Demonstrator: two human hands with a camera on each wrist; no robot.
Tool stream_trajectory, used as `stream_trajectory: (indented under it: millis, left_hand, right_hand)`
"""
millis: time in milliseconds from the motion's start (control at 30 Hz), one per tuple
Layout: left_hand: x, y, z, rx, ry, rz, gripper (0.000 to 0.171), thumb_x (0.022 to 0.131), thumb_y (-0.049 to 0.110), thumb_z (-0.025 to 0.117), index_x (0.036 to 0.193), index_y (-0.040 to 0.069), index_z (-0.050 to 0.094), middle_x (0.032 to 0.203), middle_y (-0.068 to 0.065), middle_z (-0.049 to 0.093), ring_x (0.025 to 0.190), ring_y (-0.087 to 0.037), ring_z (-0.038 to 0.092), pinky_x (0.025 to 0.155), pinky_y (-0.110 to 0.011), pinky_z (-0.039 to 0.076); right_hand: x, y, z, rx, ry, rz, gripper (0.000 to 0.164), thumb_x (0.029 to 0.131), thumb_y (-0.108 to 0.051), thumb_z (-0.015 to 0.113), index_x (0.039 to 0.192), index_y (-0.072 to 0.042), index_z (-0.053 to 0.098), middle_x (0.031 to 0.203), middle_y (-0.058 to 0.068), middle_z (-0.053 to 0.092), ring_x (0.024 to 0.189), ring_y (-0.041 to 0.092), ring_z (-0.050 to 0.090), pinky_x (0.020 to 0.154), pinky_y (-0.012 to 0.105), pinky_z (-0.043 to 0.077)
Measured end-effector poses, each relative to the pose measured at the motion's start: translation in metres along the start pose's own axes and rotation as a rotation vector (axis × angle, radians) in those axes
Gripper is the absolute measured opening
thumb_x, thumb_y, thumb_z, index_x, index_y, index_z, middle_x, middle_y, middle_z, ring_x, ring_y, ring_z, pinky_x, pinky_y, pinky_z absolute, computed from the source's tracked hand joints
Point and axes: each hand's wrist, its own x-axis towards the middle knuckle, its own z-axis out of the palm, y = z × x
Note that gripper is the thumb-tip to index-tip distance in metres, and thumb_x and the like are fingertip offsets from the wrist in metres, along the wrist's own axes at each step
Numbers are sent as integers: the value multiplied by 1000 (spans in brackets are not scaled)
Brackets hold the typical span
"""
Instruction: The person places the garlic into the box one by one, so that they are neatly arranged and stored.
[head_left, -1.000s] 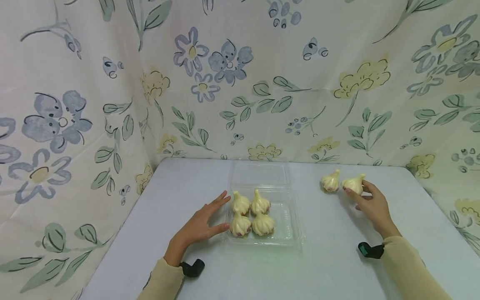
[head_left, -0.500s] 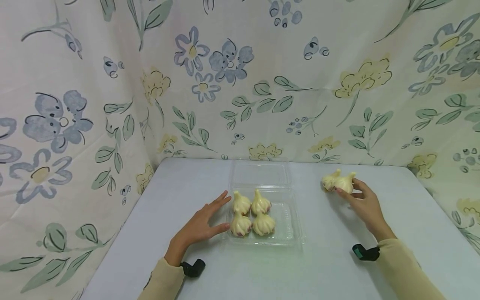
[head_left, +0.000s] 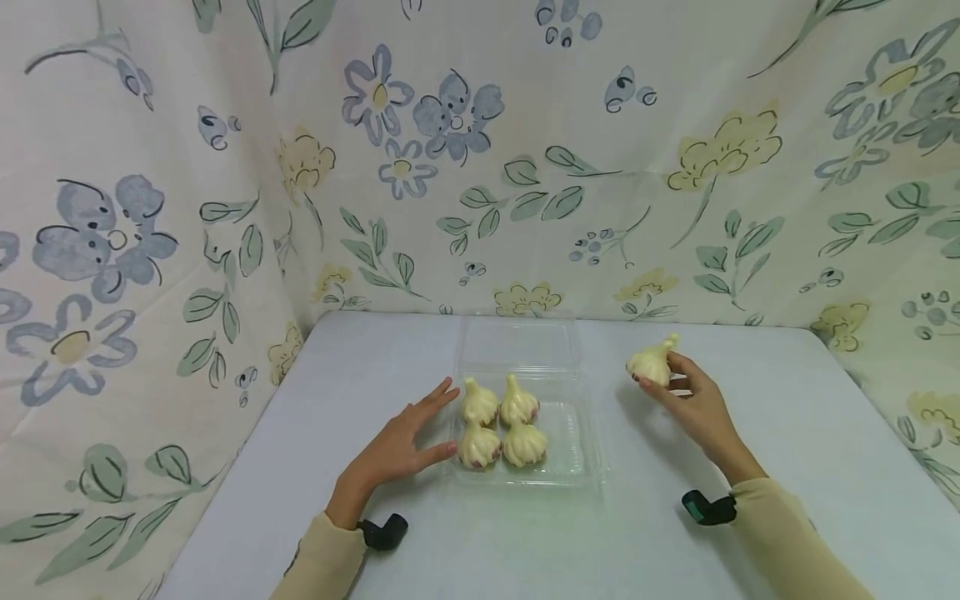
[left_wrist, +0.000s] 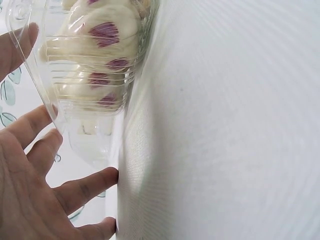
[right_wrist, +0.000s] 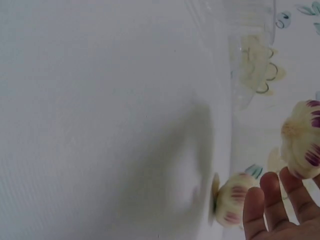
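Note:
My right hand [head_left: 703, 410] holds a garlic bulb [head_left: 648, 367] between thumb and fingers, lifted above the table at the right. Another garlic bulb [right_wrist: 234, 201] rests on the table below and beyond it in the right wrist view; in the head view the held one hides it. An open clear plastic clamshell box [head_left: 572, 446] lies mid-table, its lid [head_left: 517, 343] folded back. Several garlic bulbs [head_left: 480, 446] fill its left part in two rows. With fingers spread, my left hand [head_left: 392, 448] touches the box's left rim, as the left wrist view shows.
The white table [head_left: 637, 533] has a floral curtain [head_left: 480, 183] behind it and at both sides. In the box, bare plastic shows to the right of the bulbs. A black wrist camera [head_left: 384, 532] sits at the left cuff, another camera [head_left: 708, 507] at the right.
My right hand has carried its garlic bulb leftward, passing in front of the other loose bulb. My left hand stays at the box's left side. The head view has shifted slightly.

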Motion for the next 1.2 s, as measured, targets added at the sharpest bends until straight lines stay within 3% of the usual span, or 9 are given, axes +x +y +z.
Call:
stream_trajectory:
  millis: [333, 667, 1200]
  left_hand:
    - [0, 0, 0, -7, -2, -8, 79, 94, 46, 69, 161, 28, 31, 172, 6, 18, 157, -29, 25, 121, -73, 14]
    - [1, -2, 1, 3, 0, -14, 79, 94, 48, 68, 161, 25, 32, 172, 7, 17, 157, -28, 24, 121, -73, 15]
    - [1, -1, 1, -2, -1, -14, 80, 94, 46, 69, 161, 25, 32, 172, 5, 18, 157, -30, 25, 120, -74, 15]
  right_hand:
    - [-2, -19, 16, 13, -20, -50, 70, 94, -32, 75, 152, -6, 46, 135, 19, 60, 95, -6, 53, 74, 14, 50]
    - [-3, -28, 26, -4, -69, -50, 71, 93, -33, 76, 151, -5, 45, 141, 20, 56, 107, 28, 60, 78, 17, 49]
    - [-7, -41, 40, -1, -71, -136, 63, 91, -32, 79, 140, -3, 54, 127, 15, 60, 107, 23, 58, 84, 26, 53]
